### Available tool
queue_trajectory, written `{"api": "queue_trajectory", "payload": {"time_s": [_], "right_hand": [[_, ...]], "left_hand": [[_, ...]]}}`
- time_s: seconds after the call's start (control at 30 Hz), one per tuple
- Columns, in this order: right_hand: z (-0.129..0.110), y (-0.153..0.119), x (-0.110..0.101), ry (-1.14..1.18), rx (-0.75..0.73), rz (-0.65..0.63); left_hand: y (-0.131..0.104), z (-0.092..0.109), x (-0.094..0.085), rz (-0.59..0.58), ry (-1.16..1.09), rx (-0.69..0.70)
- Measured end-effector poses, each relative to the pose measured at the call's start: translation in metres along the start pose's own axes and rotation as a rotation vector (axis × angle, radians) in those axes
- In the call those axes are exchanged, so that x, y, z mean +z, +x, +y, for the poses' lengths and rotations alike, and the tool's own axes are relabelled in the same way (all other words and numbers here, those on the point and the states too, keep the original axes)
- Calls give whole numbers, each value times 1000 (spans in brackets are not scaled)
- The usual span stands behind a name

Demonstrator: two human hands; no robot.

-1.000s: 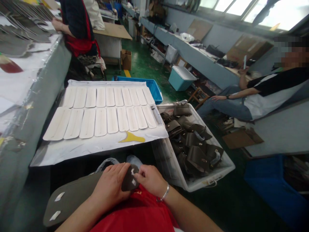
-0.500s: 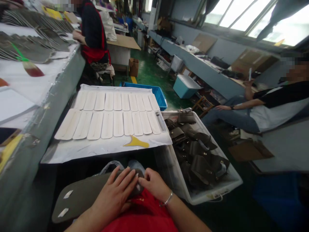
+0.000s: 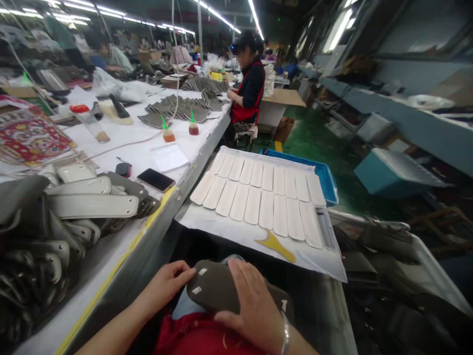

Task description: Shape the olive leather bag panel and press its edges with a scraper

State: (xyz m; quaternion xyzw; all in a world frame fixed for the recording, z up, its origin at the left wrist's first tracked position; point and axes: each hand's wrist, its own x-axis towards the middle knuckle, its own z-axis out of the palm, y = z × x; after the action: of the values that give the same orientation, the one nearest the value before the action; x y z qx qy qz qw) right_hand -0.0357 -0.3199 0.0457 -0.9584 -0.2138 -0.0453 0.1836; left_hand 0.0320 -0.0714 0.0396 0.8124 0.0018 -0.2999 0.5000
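Note:
On my lap, above a red apron (image 3: 199, 335), lies a long olive-grey panel (image 3: 218, 288) with rounded ends. It looks like a bag part, though its exact kind is unclear. Two small white tabs (image 3: 200, 281) show near its left end and another at its right end. My left hand (image 3: 168, 286) is closed, thumb and fingertips together at the panel's left edge. Across the panel's middle lies my right hand (image 3: 254, 301), its fingers stretched out and thumb apart, covering part of the surface.
Ahead, a white-covered board (image 3: 236, 229) bears two rows of pale strips (image 3: 266, 209) and a yellow scraper (image 3: 277, 245). Left, a worktable (image 3: 111, 266) carries stacked olive pieces (image 3: 55, 236) and a phone (image 3: 156, 180). A bin (image 3: 439, 266) of dark bags stands right. A co-worker (image 3: 251, 88) sits beyond.
The view has swung left. My left hand has gone from lying flat on the panel to its left end, fingers closed. My right hand has left the right-end tab and now lies flat on the panel.

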Motion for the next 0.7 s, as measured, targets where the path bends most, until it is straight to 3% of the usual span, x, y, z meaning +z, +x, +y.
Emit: {"api": "queue_trajectory", "payload": {"time_s": [0.1,0.23,0.37,0.5,0.7], "right_hand": [[-13,26,20,41,13,-98],[-12,31,30,65,41,-107],[-8,32,26,127,15,-64],[-8,34,20,147,27,-15],[-8,26,11,144,0,119]], "left_hand": [[4,0,2,-12,-22,12],[-1,12,6,-27,-60,57],[-5,35,8,-156,-313,124],[2,42,5,-64,-296,99],[3,55,7,-102,-395,72]]}}
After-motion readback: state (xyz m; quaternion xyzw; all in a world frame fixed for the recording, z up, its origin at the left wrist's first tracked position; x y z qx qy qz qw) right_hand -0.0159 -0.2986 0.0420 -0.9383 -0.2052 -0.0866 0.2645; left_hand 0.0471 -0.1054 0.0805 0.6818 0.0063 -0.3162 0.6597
